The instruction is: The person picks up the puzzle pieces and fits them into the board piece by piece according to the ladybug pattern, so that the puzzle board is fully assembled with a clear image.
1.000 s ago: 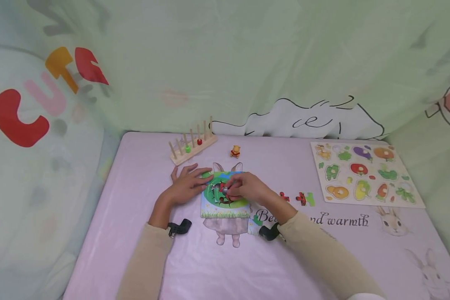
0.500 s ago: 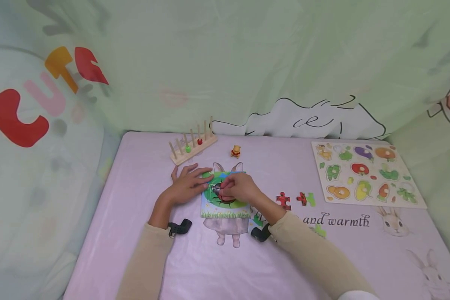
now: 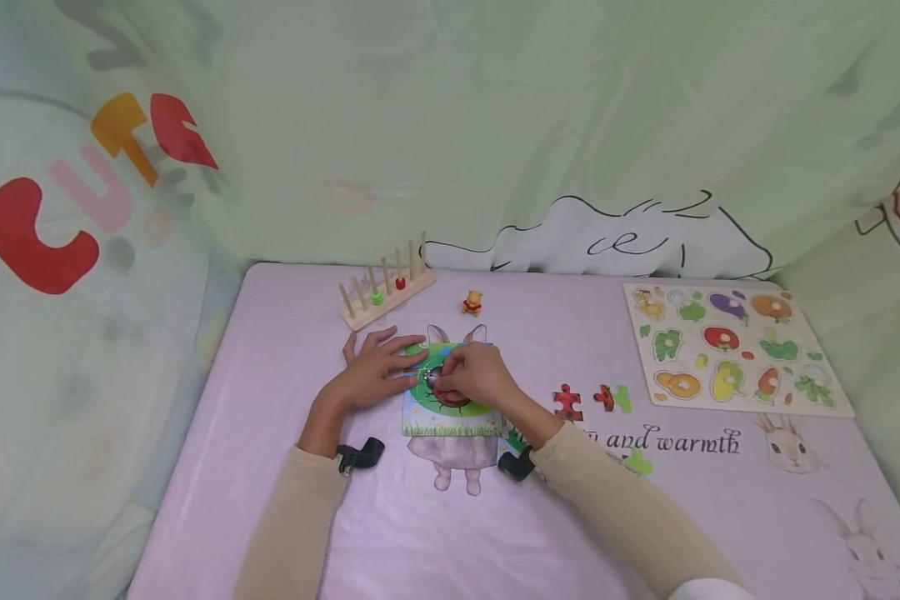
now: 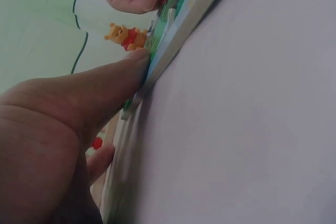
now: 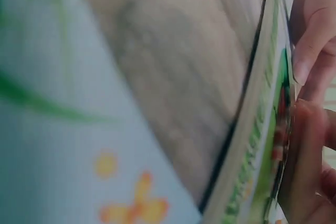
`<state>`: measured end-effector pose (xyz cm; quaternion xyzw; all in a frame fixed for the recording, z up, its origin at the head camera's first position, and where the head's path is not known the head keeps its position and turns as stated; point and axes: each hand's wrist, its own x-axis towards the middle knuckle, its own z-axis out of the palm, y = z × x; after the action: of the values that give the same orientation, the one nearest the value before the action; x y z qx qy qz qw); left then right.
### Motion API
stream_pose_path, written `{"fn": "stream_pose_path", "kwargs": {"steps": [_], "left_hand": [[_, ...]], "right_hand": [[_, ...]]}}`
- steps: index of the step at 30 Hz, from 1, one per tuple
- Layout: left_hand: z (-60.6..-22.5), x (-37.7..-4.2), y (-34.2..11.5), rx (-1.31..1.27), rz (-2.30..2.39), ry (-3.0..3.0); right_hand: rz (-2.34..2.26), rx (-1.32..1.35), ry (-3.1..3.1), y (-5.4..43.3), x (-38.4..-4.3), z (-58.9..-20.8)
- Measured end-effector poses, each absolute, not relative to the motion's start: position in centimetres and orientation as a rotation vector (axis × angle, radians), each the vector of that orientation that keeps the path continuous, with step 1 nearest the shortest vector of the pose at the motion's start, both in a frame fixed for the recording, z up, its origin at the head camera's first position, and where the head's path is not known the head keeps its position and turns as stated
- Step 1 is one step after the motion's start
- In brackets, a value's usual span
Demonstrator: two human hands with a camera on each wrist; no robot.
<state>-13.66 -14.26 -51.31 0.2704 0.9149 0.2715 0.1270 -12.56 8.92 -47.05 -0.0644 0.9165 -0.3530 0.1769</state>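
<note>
A jigsaw puzzle board [image 3: 450, 430] with a ladybug picture lies before me on the pink tablecloth. My left hand [image 3: 378, 367], its fingers spread, rests on the board's left edge; in the left wrist view its thumb [image 4: 137, 59] presses the rim. Over the middle of the picture my right hand [image 3: 483, 373] pinches a puzzle piece [image 3: 432, 378] with the dark ladybug head, close to the board's surface. Its fingers cover much of the red body. Fingers of both hands [image 5: 310, 124] show along the board's edge in the right wrist view.
Loose red puzzle pieces [image 3: 567, 402] and a green piece [image 3: 637, 462] lie to the right. Behind the board stand a wooden peg rack [image 3: 375, 313] with beads and a small bear figurine [image 3: 472, 302]. A vegetable puzzle board [image 3: 750, 403] lies at the far right.
My right hand has shifted slightly left and tilted, bringing the puzzle piece down to the ladybug picture, where more of the picture now looks filled. The left hand has stayed in place.
</note>
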Motion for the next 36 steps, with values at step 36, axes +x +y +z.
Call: {"fn": "stream_pose_path", "kwargs": {"steps": [36], "left_hand": [[-50.9,-13.5,-14.0,0.738,0.796,2.652]], "right_hand": [[-0.450,-0.172,2.596,8.2,-15.5,-46.5]]}}
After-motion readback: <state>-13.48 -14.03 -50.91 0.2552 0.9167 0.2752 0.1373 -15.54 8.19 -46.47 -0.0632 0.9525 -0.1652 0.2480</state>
